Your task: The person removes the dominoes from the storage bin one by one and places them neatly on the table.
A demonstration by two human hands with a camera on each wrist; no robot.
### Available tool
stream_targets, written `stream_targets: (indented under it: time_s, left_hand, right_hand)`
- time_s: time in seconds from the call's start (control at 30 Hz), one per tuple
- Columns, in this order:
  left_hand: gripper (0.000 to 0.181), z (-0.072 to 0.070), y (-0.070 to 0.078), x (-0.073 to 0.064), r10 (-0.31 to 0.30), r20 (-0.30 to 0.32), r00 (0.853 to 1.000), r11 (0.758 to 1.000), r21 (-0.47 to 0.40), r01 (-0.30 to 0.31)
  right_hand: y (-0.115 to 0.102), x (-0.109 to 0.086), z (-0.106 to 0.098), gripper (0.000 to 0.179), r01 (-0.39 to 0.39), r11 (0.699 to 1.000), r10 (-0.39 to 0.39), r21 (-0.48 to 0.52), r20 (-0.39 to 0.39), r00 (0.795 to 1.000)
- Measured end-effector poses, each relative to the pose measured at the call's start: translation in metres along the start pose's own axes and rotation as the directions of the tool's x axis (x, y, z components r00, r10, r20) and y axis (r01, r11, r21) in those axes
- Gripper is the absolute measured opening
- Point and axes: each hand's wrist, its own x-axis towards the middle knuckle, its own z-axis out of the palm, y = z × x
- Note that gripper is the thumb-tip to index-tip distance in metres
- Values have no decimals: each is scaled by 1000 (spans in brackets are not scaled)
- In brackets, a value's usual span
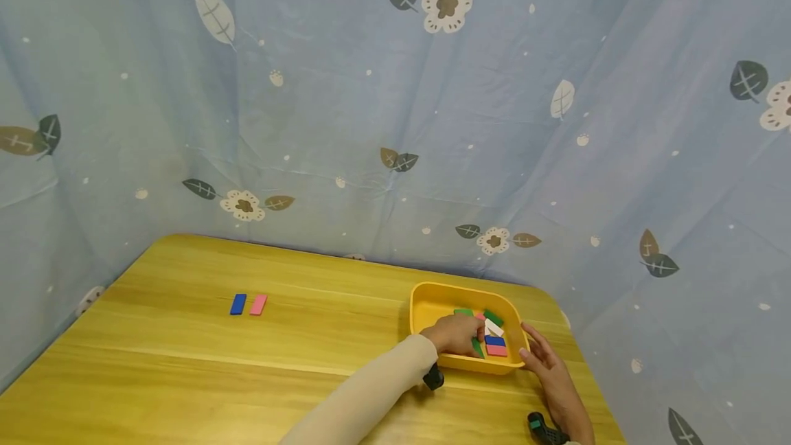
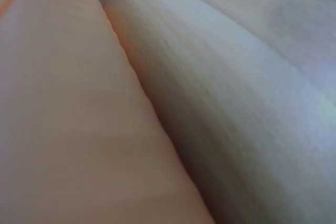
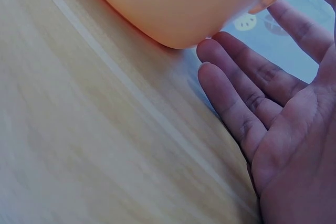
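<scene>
A yellow plastic bin [image 1: 432,304] with several coloured flat blocks stands near the table's right end. My left hand [image 1: 456,334] reaches over the near rim into it, fingers bent down among the blocks; I cannot tell whether they pinch one. Close to those fingers lie a white block [image 1: 494,327], a dark green block [image 1: 493,318], a blue block [image 1: 495,340] and a pink block [image 1: 496,350]. At the bin's right end is my right hand [image 1: 556,380], thumb and forefinger at the rim. Its other fingers [image 3: 226,90] extend loosely beside the outer wall [image 3: 173,3].
Far to the left, a blue block [image 1: 237,304] and a pink block [image 1: 258,305] lie side by side on the wooden table [image 1: 185,376]. Behind the table hangs a blue patterned curtain [image 1: 346,108]. The bin's side wall [image 2: 79,103] fills much of the left wrist view.
</scene>
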Motion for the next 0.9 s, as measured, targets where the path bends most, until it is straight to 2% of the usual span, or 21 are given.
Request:
stream_targets:
  time_s: [0.13,0.3,0.4,0.6,0.9]
  left_hand:
    - [34,-4,-2,3,-16,-8,1000,999,-42,16]
    - [35,-3,-9,3,-22,9,1000,984,-175,23]
    - [36,-1,-13,2,-13,19,1000,976,-218,17]
    - [36,-1,-15,0,39,35,999,987,-154,-33]
    - [35,0,-14,2,17,66,998,987,-159,-6]
  right_hand:
    - [-3,3,-2,56,8,1000,-8,-14,-5,1000]
    - [0,3,-2,56,-5,1000,5,-3,-2,1000]
    - [2,1,0,56,-2,1000,2,12,2,1000]
    - [4,1,2,56,14,1000,-14,11,0,1000]
    - [3,1,1,57,-19,1000,19,5,-15,1000]
